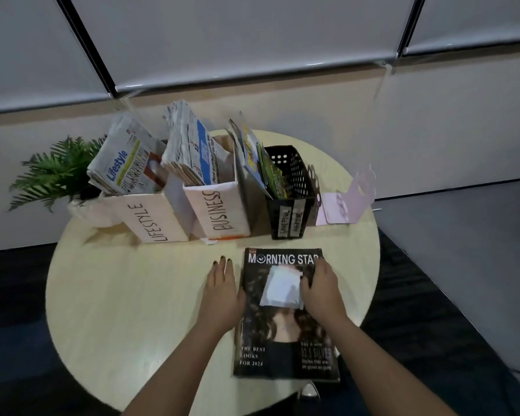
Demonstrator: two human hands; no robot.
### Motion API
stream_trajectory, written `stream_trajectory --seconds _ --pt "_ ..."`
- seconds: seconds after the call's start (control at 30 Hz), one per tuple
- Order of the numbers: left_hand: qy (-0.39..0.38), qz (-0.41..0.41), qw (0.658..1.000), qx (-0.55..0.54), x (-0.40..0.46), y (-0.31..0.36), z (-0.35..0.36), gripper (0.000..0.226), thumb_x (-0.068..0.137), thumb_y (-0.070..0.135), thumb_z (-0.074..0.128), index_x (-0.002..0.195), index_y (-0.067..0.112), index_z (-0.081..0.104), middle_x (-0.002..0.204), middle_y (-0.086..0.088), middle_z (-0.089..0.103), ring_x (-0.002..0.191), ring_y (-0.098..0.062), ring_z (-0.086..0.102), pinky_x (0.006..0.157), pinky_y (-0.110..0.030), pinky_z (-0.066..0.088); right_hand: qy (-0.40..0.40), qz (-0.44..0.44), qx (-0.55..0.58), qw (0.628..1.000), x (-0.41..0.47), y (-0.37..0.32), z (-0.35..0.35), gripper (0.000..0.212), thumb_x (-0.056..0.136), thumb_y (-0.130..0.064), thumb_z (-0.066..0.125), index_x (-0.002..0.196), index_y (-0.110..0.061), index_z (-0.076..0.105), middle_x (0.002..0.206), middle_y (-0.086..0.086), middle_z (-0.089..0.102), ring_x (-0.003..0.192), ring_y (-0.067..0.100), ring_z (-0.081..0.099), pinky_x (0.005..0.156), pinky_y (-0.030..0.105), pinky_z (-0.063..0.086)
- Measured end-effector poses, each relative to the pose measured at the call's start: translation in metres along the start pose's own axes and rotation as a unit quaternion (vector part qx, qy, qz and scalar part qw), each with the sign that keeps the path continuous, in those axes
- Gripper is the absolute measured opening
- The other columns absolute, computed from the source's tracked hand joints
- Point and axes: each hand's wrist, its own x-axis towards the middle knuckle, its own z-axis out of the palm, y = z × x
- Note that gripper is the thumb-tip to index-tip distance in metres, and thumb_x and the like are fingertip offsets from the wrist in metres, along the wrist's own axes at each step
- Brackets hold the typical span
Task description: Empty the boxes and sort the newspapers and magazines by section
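Round pale wood table [126, 310], viewed from above. A dark magazine [282, 340] titled "MORNING STAR" lies flat on the near right part of the table, cover up, its lower edge reaching the table's near rim. A white patch covers the face on the cover.

Left hand [222, 292]: flat on the table just beside the magazine's left edge, fingers straight and released, holding nothing; the thumb side touches the magazine's edge (dark nail polish visible).

Right hand [321, 283]: rests on the upper right of the cover, fingers bent down onto it near the white patch. Cannot tell whether it grips or only presses.

Far side of the table, left to right:
- white box [153, 217] lettered "LIFESTYLE", stuffed with folded newspapers [123, 160], top one headed "Lifestyle";
- white box [222, 211] lettered "BUSINESS", holding a leaning bundle of newspapers [192, 148];
- black perforated bin [294, 187] with two small labels (text too small to read), colourful magazines [258, 157] tilted inside;
- pink bookend [348, 196], just beside the bin.

A green fern [54, 172] sits behind the LIFESTYLE box at the left.
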Motion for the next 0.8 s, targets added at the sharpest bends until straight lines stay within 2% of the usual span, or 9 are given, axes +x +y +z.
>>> stream_trajectory --seconds 0.13,0.2,0.3,0.37,0.47,0.53,0.57,0.67,0.8 --pt "-0.118 -0.046 0.992 -0.009 -0.01 -0.015 0.025 0.06 0.103 0.041 0.026 0.155 0.017 0.009 0.162 -0.01 -0.005 0.149 -0.03 -0.005 0.12 -0.04 0.003 0.005 0.074 -0.161 0.984 -0.031 0.021 0.021 0.081 0.096 -0.045 0.045 0.152 -0.003 0.004 0.159 0.021 0.003 0.147 0.035 0.004 0.121 0.041 0.007" --pt "-0.146 -0.034 0.989 -0.008 -0.011 -0.016 0.027 0.055 0.104 0.041 0.022 0.155 0.025 0.01 0.162 -0.009 -0.005 0.149 -0.03 -0.008 0.121 -0.042 0.001 -0.015 0.079 -0.139 0.987 -0.043 0.025 0.03 0.083 0.096 -0.046 0.043 0.152 -0.003 0.0 0.16 0.02 0.0 0.148 0.034 0.001 0.121 0.04 0.007" --pt "-0.165 0.008 0.986 0.005 -0.006 -0.015 0.017 0.048 0.106 0.03 0.019 0.153 0.021 0.022 0.162 -0.005 0.009 0.149 -0.025 -0.004 0.12 -0.042 0.0 -0.009 0.066 -0.091 0.994 -0.05 0.024 0.035 0.079 0.097 -0.041 0.046 0.153 -0.006 0.003 0.16 0.016 0.002 0.148 0.031 0.003 0.12 0.041 0.015" --pt "-0.157 0.024 0.981 -0.113 -0.01 -0.012 0.009 0.044 0.105 0.023 0.025 0.147 0.018 0.036 0.155 -0.006 0.032 0.146 -0.027 0.017 0.119 -0.044 0.014 -0.004 0.065 -0.064 0.996 -0.051 0.023 0.032 0.078 0.097 -0.041 0.046 0.153 -0.007 0.004 0.16 0.014 0.003 0.148 0.028 0.004 0.119 0.041 0.021" --pt "-0.145 -0.063 0.89 -0.429 -0.023 0.0 0.002 0.039 0.098 0.027 0.05 0.136 0.022 0.044 0.131 -0.002 0.057 0.116 -0.017 0.057 0.092 -0.033 0.047 -0.008 0.066 -0.046 0.997 -0.051 0.026 0.028 0.077 0.097 -0.041 0.047 0.154 -0.01 0.006 0.161 0.01 0.004 0.148 0.024 0.007 0.115 0.04 0.026" --pt "-0.134 -0.146 0.836 -0.511 -0.025 0.01 -0.004 0.043 0.092 0.034 0.061 0.129 0.02 0.043 0.119 -0.003 0.063 0.099 -0.017 0.065 0.074 -0.028 0.05 -0.016 0.058 -0.038 0.997 -0.052 0.028 0.027 0.077 0.096 -0.042 0.048 0.154 -0.011 0.007 0.161 0.007 0.006 0.148 0.023 0.009 0.114 0.039 0.027" --pt "-0.13 -0.176 0.826 -0.519 -0.024 0.014 -0.006 0.042 0.09 0.038 0.064 0.121 0.017 0.046 0.113 -0.005 0.065 0.095 -0.019 0.067 0.071 -0.03 0.052 -0.022 0.054 -0.026 0.998 -0.053 0.028 0.028 0.076 0.096 -0.042 0.048 0.154 -0.012 0.009 0.161 0.007 0.009 0.148 0.023 0.012 0.114 0.039 0.028" --pt "-0.139 -0.196 0.843 -0.481 -0.019 0.024 -0.018 0.024 0.089 0.04 0.065 0.098 0.018 0.061 0.101 -0.007 0.072 0.088 -0.024 0.069 0.073 -0.033 0.055 -0.019 0.03 0.039 0.999 -0.053 0.025 0.028 0.069 0.094 -0.041 0.052 0.151 -0.015 0.023 0.151 0.007 0.034 0.137 0.023 0.035 0.109 0.04 0.038" --pt "-0.15 -0.108 0.85 -0.493 -0.023 0.03 -0.044 0.021 0.093 0.038 0.058 0.105 0.022 0.065 0.093 -0.001 0.076 0.085 -0.019 0.072 0.074 -0.029 0.055 0.009 0.039 0.177 0.983 -0.048 0.014 0.025 0.057 0.092 -0.044 0.056 0.139 -0.017 0.039 0.134 0.004 0.051 0.121 0.022 0.051 0.101 0.045 0.046"
